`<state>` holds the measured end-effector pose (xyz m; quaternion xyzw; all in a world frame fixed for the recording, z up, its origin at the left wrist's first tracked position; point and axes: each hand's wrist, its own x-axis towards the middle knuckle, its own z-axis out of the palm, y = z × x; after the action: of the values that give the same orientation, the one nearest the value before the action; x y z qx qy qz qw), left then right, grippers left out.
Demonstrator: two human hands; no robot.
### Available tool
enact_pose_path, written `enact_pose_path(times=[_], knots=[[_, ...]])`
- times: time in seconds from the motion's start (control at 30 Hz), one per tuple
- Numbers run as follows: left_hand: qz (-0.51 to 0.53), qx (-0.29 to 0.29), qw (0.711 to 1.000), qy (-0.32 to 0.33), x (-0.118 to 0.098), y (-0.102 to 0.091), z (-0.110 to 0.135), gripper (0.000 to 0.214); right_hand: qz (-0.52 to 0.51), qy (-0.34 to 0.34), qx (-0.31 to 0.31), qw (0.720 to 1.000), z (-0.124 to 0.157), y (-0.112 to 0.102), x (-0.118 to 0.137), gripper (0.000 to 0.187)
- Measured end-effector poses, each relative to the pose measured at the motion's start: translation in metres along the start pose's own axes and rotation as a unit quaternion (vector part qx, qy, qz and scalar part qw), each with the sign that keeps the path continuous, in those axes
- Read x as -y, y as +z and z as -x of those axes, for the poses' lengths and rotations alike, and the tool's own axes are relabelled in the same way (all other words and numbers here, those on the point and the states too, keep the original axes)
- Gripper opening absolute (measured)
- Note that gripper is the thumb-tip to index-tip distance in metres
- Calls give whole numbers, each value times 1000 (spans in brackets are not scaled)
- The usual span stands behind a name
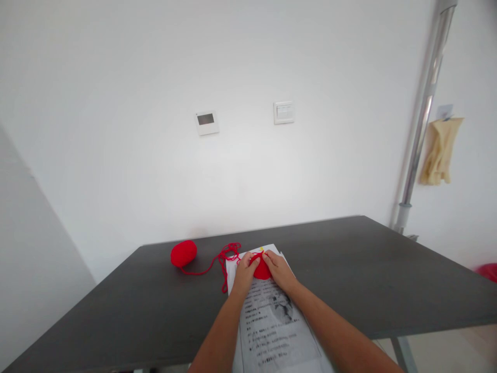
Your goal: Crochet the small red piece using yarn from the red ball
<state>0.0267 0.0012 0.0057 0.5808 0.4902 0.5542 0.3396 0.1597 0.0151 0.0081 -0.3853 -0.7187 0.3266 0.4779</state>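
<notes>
Both my hands rest on printed paper sheets (272, 321) lying on a dark grey table (368, 269). My left hand (244, 269) and my right hand (277, 268) pinch a small red crocheted piece (261, 269) between them, fingers closed on its edges. A bit of yellow, perhaps a hook tip (263, 249), shows just above the right fingers. Red yarn (227, 255) trails in loose loops from the piece to a red yarn ball (184, 253) lying to the left on the table.
A white wall stands behind the table with a small display panel (206, 122) and a switch plate (283, 112). A metal pole (423, 114) rises at the right, with cream gloves (440, 150) hanging beside it. Something red (488, 271) sits low at the far right.
</notes>
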Motion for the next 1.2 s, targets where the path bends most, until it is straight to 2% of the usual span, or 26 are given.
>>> enact_pose_path(times=[0.17, 0.3, 0.53, 0.77, 0.97, 1.2], knots=[[-9, -18, 1000, 4, -5, 1, 2, 29, 5, -8, -25, 1000, -3, 3, -2, 34], [17, 22, 998, -60, -11, 5, 4, 36, 21, 5, -46, 999, -3, 1, -5, 35], [54, 90, 990, -99, -9, 7, 4, 43, -2, 6, -99, 995, -2, -6, -4, 38], [67, 20, 995, -70, -3, 3, 0, 41, -70, 7, -1, 998, 0, -2, 3, 19], [100, 37, 991, -76, -2, 5, -1, 38, -104, -11, -9, 994, -1, -1, -1, 19], [108, 39, 991, -64, -7, 5, 2, 34, -152, 18, -19, 988, 0, -2, 2, 29]])
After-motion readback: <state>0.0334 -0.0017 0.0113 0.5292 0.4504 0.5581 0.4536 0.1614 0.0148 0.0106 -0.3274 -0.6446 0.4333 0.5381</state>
